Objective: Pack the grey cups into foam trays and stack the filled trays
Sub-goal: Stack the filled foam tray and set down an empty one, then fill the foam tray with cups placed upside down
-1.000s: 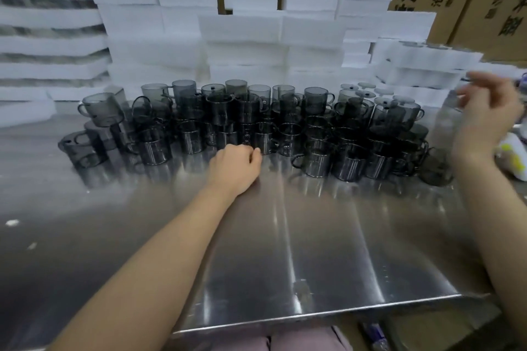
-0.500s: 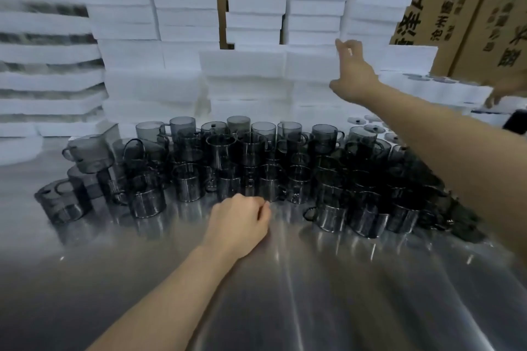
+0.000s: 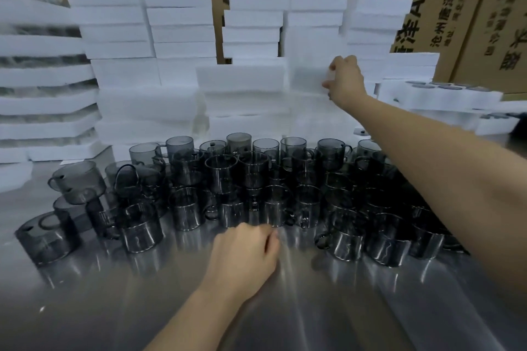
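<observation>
Right hand [image 3: 345, 80]: has tipped a foam tray [image 3: 308, 71] up from the rear stack, gripping its edge.
Left hand [image 3: 245, 259]: empty fist on the table [image 3: 313, 316], just before the grey cups [image 3: 251, 179].

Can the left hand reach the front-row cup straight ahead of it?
Probably yes. The left hand rests on the table just short of the front-row cup, with nothing between them, though other cups crowd its sides and back, so gripping from above looks easiest.
</observation>
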